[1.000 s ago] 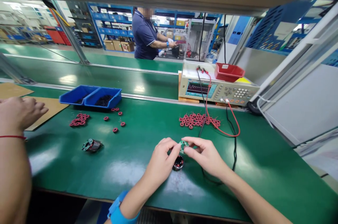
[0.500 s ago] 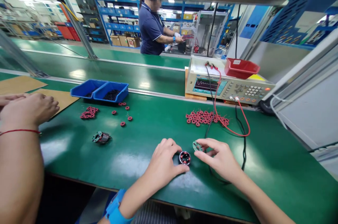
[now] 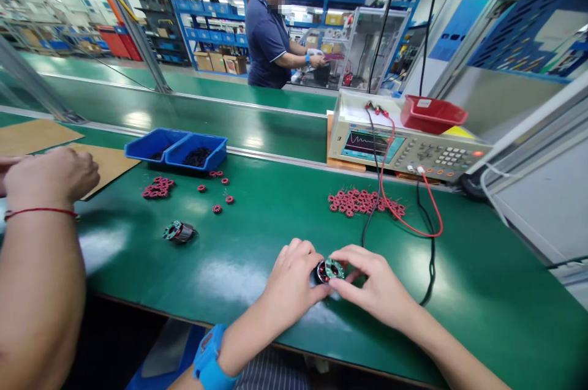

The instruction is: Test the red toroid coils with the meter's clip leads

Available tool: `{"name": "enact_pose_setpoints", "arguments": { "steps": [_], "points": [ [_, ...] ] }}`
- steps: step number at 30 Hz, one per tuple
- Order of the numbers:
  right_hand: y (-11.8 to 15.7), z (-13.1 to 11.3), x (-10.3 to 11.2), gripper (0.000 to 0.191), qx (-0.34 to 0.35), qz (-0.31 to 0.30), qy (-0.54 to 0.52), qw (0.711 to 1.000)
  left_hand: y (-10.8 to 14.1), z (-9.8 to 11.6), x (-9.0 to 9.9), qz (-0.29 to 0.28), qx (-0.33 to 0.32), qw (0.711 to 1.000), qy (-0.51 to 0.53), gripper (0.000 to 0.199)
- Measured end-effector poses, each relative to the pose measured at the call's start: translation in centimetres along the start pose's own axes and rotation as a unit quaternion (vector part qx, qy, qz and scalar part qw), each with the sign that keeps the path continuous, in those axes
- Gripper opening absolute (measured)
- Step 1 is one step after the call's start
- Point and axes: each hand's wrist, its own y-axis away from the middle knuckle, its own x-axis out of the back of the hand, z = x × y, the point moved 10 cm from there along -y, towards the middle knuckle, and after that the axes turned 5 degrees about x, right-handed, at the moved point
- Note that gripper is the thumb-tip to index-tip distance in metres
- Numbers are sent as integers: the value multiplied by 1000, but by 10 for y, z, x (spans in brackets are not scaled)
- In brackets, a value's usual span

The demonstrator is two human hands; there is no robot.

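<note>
"Green ring board (image 3: 339, 268), where is it?"

"Over the green bench (image 3: 257, 218), near its front edge, pinched between the thumb and fingers of the right hand (image 3: 374, 280)."

"And the left hand (image 3: 293, 273)?"

"Clamped on a dark cylinder (image 3: 320, 272), thumb on the near side, fingers on the far side. Red windings show in its open end."

"Are the hands together?"

"Close together, each on its own part. The board overlaps the cylinder's open end in the view; whether they touch, I cannot tell."

"What lies to the left?"

"Another cylinder (image 3: 185, 232), on its side, with a green ring at one end. Behind it are a cluster of red coils (image 3: 158, 187) and a few loose ones, then two blue bins (image 3: 177, 148) with dark pieces inside."

"Beyond the right hand?"

"A wider spread of red coils, with a black lead and a red lead (image 3: 386, 185) passing over it. Behind stands a test instrument (image 3: 411, 154), a trace on its screen and a red tray (image 3: 433, 114) on top."

"Anyone else?"

"Someone's forearm (image 3: 43, 267) at far left, the hand over brown sheets (image 3: 108, 163), and a person in a dark blue shirt (image 3: 267, 41) across the bench."
</note>
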Motion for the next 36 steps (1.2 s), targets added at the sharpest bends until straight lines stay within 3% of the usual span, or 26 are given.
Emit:
{"name": "enact_pose_setpoints", "arguments": {
  "steps": [5, 15, 24, 28, 36],
  "points": [
    [2, -14, -7, 25, 39, 2, 116, 992, 1, -1, -2, 5, -1, 1000, -17, 19],
    [9, -10, -11, 29, 54, -3, 195, 979, 3, 1, -2, 13, -13, 1000, -22, 27],
    [7, -8, -15, 30, 65, -19, 178, 982, 2, 2, -3, 2, -14, 1000, -16, 30],
    [5, -10, -8, 32, 66, 6, 125, 990, 2, 2, -1, 9, -14, 1000, -14, 29],
    [0, -17, -2, 18, 66, 2, 64, 996, 4, 3, -2, 12, -21, 999, -21, 23]
  ]
}}
